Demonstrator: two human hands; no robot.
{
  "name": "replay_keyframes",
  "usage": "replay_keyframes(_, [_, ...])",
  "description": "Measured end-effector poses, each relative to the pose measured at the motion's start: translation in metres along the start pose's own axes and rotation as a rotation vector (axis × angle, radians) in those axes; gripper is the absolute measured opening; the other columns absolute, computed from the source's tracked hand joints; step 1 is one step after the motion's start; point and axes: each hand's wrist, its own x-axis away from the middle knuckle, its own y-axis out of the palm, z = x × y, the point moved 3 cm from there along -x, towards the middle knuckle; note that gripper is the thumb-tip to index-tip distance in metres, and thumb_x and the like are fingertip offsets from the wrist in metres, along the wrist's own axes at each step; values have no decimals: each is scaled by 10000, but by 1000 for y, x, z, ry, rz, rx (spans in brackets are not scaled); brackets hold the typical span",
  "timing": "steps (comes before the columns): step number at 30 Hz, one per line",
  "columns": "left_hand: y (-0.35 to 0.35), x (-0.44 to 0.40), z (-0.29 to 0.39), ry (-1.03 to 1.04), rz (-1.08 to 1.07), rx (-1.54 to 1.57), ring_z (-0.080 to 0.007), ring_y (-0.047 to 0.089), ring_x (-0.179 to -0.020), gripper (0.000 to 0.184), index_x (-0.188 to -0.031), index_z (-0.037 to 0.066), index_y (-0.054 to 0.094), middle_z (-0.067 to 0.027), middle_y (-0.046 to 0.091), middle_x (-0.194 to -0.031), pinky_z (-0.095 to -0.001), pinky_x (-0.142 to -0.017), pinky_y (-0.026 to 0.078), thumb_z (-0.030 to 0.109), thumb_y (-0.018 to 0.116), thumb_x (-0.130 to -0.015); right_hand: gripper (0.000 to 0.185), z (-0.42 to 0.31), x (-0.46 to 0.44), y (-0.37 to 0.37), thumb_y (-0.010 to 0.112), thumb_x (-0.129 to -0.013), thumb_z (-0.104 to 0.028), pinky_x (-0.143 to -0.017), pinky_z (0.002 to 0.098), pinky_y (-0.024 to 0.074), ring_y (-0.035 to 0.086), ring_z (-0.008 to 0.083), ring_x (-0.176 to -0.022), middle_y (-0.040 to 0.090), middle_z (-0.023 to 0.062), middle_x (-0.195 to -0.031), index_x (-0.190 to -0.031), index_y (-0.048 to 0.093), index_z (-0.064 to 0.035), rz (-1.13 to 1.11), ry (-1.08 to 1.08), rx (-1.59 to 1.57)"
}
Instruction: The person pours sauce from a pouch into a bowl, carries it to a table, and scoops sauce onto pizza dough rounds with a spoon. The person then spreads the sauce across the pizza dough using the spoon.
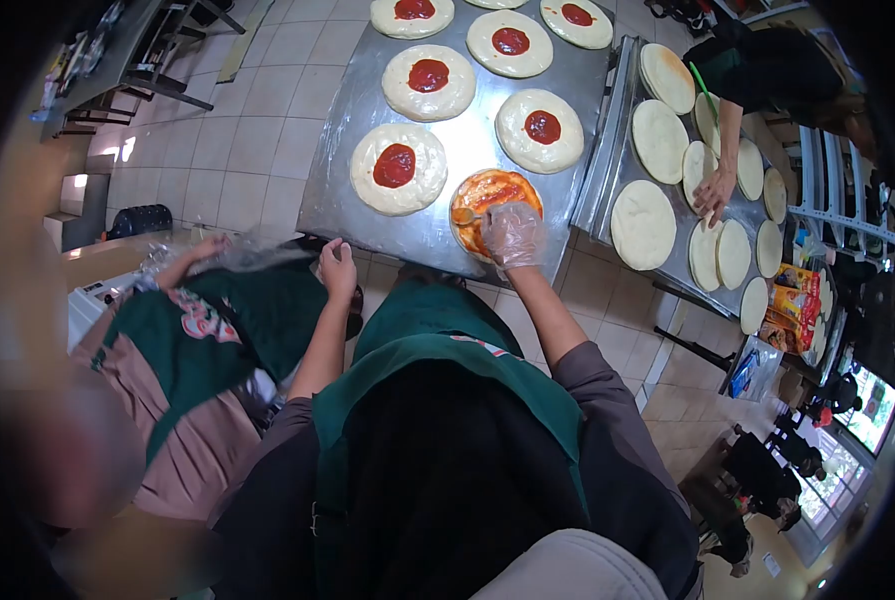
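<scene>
My right hand [513, 236], in a clear plastic glove, is closed around a spoon [463, 216] whose brownish bowl rests on the nearest pizza base [499, 184]. Red sauce is smeared over most of that base. My left hand [337, 270] is bare and raised off the table's near edge, fingers loosely bent, with nothing seen in it. Beyond my right hand, more pizza bases, such as one at the left [367, 165] and one at the right [519, 118], each carry a round pool of red sauce in the middle.
The bases lie on a metal table [367, 90]. On a second metal table [657, 145] at the right are several plain bases [643, 225], with a co-worker's hand [712, 190] touching one. Another person in a green apron [192, 330] stands close at my left. Colourful packets [792, 305] lie far right.
</scene>
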Motion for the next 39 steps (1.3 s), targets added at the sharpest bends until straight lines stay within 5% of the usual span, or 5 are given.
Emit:
replay_keyframes(10, [-2, 32, -34, 5, -72, 156, -271, 597, -1095, 299, -1141, 20, 609, -149, 650, -1127, -362, -967, 441, 242, 587, -941, 150, 6, 38, -6, 671, -785, -242, -652, 463, 511, 629, 321, -718, 640, 136, -708, -730, 694, -104, -27, -69, 10])
replay_keyframes(17, [-14, 73, -150, -356, -173, 410, -135, 595, -757, 201, -1049, 65, 644, -66, 654, -919, -268, -695, 478, 209, 525, -973, 139, 7, 54, -24, 687, -781, -250, -636, 449, 511, 613, 305, -708, 642, 115, -733, -756, 693, -114, 45, -104, 44])
replay_keyframes(20, [-56, 75, -177, -753, -177, 442, -119, 597, -819, 189, -1044, 108, 634, -28, 640, -961, -285, -666, 463, 233, 527, -952, 143, 18, 63, -26, 683, -764, -232, -633, 456, 508, 622, 305, -740, 636, 118, -735, -705, 639, -109, 105, -39, -1])
replay_keyframes(31, [-137, 28, -228, -864, 781, 1067, -185, 625, -712, 209, -1001, 169, 664, -16, 673, -871, -283, -560, 456, 257, 488, -932, 123, 23, 77, -24, 683, -790, -245, -671, 448, 501, 614, 314, -712, 642, 109, -745, -770, 678, -123, 134, -76, 10])
replay_keyframes(39, [-153, 18, -221, -836, 772, 1044, -181, 590, -707, 247, -1039, 148, 645, -18, 644, -870, -293, -578, 450, 302, 481, -938, 89, 48, 92, -26, 716, -768, -210, -683, 433, 493, 608, 304, -751, 648, 88, -771, -813, 715, -133, 109, -44, 13])
